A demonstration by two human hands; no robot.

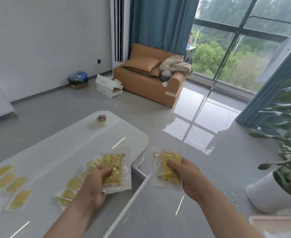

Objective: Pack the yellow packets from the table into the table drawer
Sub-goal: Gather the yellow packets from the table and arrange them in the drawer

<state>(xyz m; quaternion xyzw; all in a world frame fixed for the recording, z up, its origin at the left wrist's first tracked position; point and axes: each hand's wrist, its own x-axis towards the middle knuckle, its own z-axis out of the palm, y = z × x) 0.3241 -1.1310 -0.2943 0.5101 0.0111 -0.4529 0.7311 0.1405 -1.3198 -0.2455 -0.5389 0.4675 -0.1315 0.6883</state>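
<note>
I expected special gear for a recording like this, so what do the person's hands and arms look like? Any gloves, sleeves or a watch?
No gear at all. The left hand and right hand are bare, with no gloves or rings to be seen. The left forearm and right forearm are uncovered too: no sleeve, watch, bracelet or cable shows.

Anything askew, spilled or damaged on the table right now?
Nothing looks spilled or torn. The yellow packets lie scattered at odd angles, some overlapping, across the table. The left hand and right hand each grip more.
</note>
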